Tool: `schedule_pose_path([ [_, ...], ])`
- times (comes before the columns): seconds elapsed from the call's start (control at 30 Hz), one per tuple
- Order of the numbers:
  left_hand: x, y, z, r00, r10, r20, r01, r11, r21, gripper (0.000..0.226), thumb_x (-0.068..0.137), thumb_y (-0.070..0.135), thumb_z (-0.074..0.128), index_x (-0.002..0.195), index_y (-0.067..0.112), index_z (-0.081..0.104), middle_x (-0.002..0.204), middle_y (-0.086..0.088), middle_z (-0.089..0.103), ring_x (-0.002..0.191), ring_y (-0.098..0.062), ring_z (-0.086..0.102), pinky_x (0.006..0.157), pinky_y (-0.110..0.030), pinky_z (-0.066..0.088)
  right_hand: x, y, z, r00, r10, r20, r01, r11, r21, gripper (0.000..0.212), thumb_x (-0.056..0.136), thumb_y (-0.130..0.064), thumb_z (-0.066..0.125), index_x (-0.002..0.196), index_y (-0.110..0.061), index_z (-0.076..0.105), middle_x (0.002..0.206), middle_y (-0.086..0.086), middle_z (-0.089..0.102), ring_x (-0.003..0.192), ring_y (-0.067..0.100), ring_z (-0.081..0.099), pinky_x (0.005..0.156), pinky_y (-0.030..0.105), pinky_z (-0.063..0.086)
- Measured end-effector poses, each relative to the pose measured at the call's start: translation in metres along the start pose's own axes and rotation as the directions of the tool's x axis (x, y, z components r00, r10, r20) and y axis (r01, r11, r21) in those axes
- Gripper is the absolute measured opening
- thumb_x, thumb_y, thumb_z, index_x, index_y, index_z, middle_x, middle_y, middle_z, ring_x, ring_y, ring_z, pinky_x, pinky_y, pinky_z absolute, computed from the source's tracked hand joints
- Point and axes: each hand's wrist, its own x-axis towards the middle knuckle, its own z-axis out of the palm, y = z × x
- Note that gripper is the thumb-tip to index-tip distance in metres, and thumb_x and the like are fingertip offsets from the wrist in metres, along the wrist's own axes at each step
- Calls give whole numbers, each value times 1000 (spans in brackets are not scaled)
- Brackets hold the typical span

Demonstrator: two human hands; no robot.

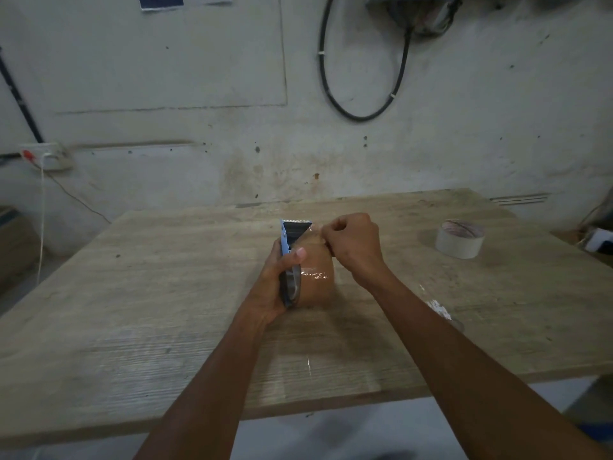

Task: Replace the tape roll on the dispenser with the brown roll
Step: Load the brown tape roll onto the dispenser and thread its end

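Observation:
A tape dispenser (293, 232) with a blue-and-black frame and a toothed blade at its far end is held above the middle of the wooden table (166, 293). The brown roll (316, 280) sits in it. My left hand (277, 283) grips the dispenser from the left, thumb over the roll's edge. My right hand (353, 244) is closed at the roll's top right, pinching the brown tape end near the blade. A pale, nearly used-up tape roll (459, 239) lies flat on the table to the right, apart from both hands.
A crumpled scrap of clear tape (441, 308) lies on the table by my right forearm. The table's far edge meets a stained wall with a hanging black cable loop (361, 78). A socket with a white cord (46, 157) is at the left.

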Motion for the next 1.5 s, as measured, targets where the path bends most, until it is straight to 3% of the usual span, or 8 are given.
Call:
schedule_pose_path([
  [0.1,-1,2,5,996,-91,4,91,994,-58,51,84,63,59,111,24,78,114,-12,75,102,-28,74,76,-41,60,-7,-1,0,995,-87,-50,81,991,-104,18,94,-14,67,78,-15,75,62,-18,57,57,-7,56,51,3,36],
  [0.17,1,2,5,993,-117,33,118,991,-58,54,96,61,40,104,26,81,110,-8,77,101,-24,74,75,-36,60,-11,-2,-2,981,-182,-62,173,976,-133,19,95,-15,65,77,-19,70,64,-18,56,61,-6,55,53,3,38],
  [0.37,4,1,6,994,-111,-25,110,993,-46,56,81,55,66,116,13,75,117,-17,73,98,-29,73,78,-38,59,-20,-12,-7,918,-397,1,390,901,-192,18,100,-16,60,89,-6,70,84,5,72,76,18,66,74,36,55],
  [0.6,1,6,3,988,-152,-22,152,988,36,79,70,43,82,138,17,50,117,-18,68,89,-29,71,75,-43,57,-29,-11,-7,870,-489,60,487,834,-261,16,101,-16,57,93,-6,67,86,8,72,74,21,64,71,37,53],
  [0.77,-1,8,5,992,-127,-28,127,992,17,74,71,31,76,137,11,50,112,-21,66,87,-33,66,72,-43,57,-25,-5,-8,944,-329,24,329,933,-143,16,98,-16,63,84,-14,70,69,-5,69,60,2,64,59,23,57],
  [1.0,-3,7,5,996,-84,-14,84,996,6,82,62,29,77,138,10,51,132,-38,55,96,-40,57,78,-47,52,-21,-7,-9,991,-130,11,131,991,-32,18,89,-11,71,71,-12,72,65,2,73,53,9,71,53,30,63],
  [1.2,-1,3,5,998,3,-63,-4,1000,-10,70,61,24,76,128,14,56,109,-26,63,86,-36,61,80,-52,50,-18,-3,-6,995,86,55,-90,992,85,17,85,-6,76,69,-7,73,68,7,75,58,13,75,61,33,66],
  [1.5,-3,6,9,992,-54,-112,53,999,-7,48,74,22,67,120,9,58,102,-26,59,89,-39,55,85,-55,43,-16,1,-3,996,63,70,-67,996,53,13,89,-8,72,77,-9,75,78,8,77,72,17,77,72,39,66],
])
